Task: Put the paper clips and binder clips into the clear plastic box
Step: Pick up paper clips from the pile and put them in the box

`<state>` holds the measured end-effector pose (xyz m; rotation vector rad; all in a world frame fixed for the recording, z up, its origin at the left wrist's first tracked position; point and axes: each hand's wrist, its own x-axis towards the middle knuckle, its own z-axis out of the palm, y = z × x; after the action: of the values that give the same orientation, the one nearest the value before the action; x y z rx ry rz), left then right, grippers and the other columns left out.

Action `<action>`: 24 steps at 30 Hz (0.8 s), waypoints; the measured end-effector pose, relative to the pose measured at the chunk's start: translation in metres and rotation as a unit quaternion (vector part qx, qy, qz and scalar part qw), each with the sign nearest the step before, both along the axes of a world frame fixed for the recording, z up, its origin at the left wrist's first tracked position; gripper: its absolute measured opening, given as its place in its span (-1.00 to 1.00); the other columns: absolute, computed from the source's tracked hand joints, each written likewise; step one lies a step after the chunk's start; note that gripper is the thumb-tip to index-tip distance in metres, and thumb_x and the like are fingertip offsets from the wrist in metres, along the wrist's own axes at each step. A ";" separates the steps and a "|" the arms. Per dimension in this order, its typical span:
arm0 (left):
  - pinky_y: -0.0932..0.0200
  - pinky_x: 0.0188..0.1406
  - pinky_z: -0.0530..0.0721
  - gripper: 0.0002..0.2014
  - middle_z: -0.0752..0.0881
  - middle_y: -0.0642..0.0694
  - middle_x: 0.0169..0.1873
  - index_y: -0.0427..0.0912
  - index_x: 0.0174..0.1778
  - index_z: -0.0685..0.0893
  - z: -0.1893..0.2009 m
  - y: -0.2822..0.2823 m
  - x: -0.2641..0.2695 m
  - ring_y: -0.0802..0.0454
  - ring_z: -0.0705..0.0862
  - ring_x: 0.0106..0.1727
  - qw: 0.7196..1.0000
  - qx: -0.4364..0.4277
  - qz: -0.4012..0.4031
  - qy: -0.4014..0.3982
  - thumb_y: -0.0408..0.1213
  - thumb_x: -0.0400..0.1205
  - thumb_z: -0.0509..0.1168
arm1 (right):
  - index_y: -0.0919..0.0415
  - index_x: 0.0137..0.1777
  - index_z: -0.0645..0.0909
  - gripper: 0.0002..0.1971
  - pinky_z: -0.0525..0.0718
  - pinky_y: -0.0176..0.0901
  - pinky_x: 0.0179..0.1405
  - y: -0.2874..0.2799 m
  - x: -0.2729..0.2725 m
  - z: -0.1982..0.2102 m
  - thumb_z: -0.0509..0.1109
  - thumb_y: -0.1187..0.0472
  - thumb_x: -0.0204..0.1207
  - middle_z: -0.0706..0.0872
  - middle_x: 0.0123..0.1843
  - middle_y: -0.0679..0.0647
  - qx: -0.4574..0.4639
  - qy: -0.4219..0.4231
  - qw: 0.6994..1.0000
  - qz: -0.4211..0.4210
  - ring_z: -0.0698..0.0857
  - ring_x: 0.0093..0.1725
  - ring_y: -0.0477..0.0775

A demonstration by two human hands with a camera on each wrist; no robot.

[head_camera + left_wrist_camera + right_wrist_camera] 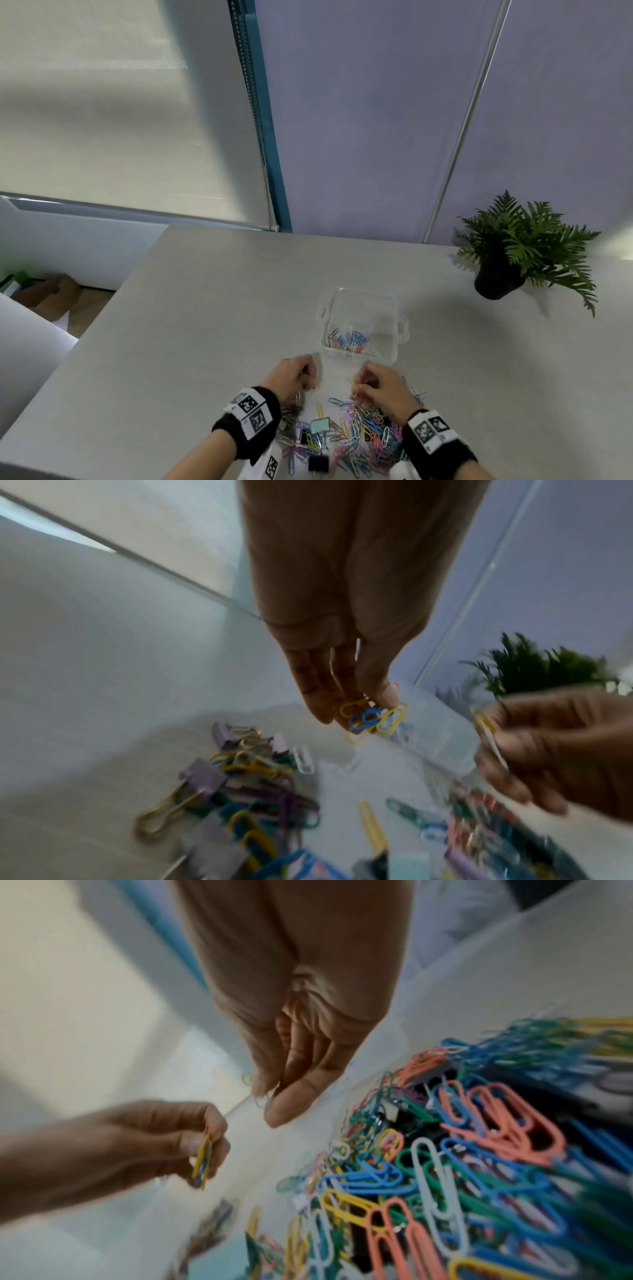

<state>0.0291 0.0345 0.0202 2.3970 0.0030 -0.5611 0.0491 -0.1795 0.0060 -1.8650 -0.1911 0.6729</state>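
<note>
The clear plastic box (pixel 394 310) stands open on the table beyond my hands, with several coloured paper clips (pixel 349 341) in its near end. A big pile of paper clips (pixel 363 431) lies near the table's front edge, with a mint binder clip (pixel 319 426) and a black binder clip (pixel 318 463) among them. My left hand (pixel 308 380) hovers over the pile's left side and pinches a few yellow and blue paper clips (pixel 373 718). My right hand (pixel 358 390) pinches a yellow paper clip (pixel 484 730) just short of the box. Purple binder clips (pixel 205 775) lie under my left hand.
A potted fern (pixel 513 253) stands at the table's back right, well away from the box. The grey table (pixel 205 308) drops off at its left edge. A window blind and a wall panel rise behind it.
</note>
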 end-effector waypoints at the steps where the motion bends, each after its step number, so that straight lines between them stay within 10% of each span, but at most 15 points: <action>1: 0.60 -0.43 0.45 -0.71 0.57 0.15 -0.40 -0.03 -0.31 0.50 0.004 0.000 0.003 0.26 0.57 -0.38 1.000 -0.020 0.016 0.008 -0.56 0.55 0.16 | 0.28 -0.28 0.50 -0.83 0.69 -0.26 -0.45 -0.006 0.000 0.000 0.37 0.49 0.44 0.73 -0.40 0.15 0.031 0.029 0.999 -0.021 0.73 -0.44 0.03; 9: 0.29 -0.35 0.72 -0.80 0.65 -0.03 -0.38 -0.16 -0.21 0.53 0.028 -0.029 0.067 0.30 0.61 -0.51 0.993 -0.085 0.066 -0.057 -0.54 0.61 0.16 | 0.37 -0.26 0.51 -0.85 0.67 -0.25 -0.50 -0.023 0.011 0.010 0.40 0.55 0.39 0.74 -0.43 0.20 0.105 0.073 0.985 -0.116 0.70 -0.46 0.08; 14: 0.29 0.00 0.60 -0.82 0.78 -0.28 0.01 -0.28 0.01 0.70 0.020 -0.039 0.083 -0.10 0.75 -0.02 0.999 -0.013 0.020 -0.035 -0.49 0.59 0.22 | 0.37 -0.25 0.53 -0.85 0.69 -0.30 -0.46 -0.018 0.041 0.022 0.37 0.58 0.39 0.68 -0.38 0.26 0.097 0.024 0.982 -0.159 0.68 -0.52 -0.03; 17: 0.42 0.15 0.50 -0.72 0.75 -0.17 0.13 -0.27 0.19 0.66 0.020 -0.027 0.069 0.03 0.70 0.15 0.998 -0.024 -0.023 -0.052 -0.49 0.61 0.19 | 0.33 -0.29 0.54 -0.82 0.69 -0.33 -0.47 -0.013 0.057 0.025 0.39 0.58 0.38 0.66 -0.40 0.22 0.084 -0.012 0.981 -0.173 0.66 -0.56 -0.10; 24: 0.69 -0.21 0.51 -0.61 0.73 0.03 -0.12 -0.27 0.09 0.70 0.013 0.038 0.017 0.64 0.62 -0.30 0.999 -0.032 0.015 -0.032 -0.65 0.56 0.05 | 0.31 -0.23 0.60 -0.89 0.64 -0.50 -0.38 0.004 0.068 0.017 0.39 0.51 0.41 0.68 -0.35 0.13 0.005 -0.084 0.986 -0.147 0.66 -0.40 -0.05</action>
<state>0.0461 0.0722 0.0330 2.3468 -0.0060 -0.4635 0.1171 -0.1750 0.0234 -1.8911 -0.0260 0.3111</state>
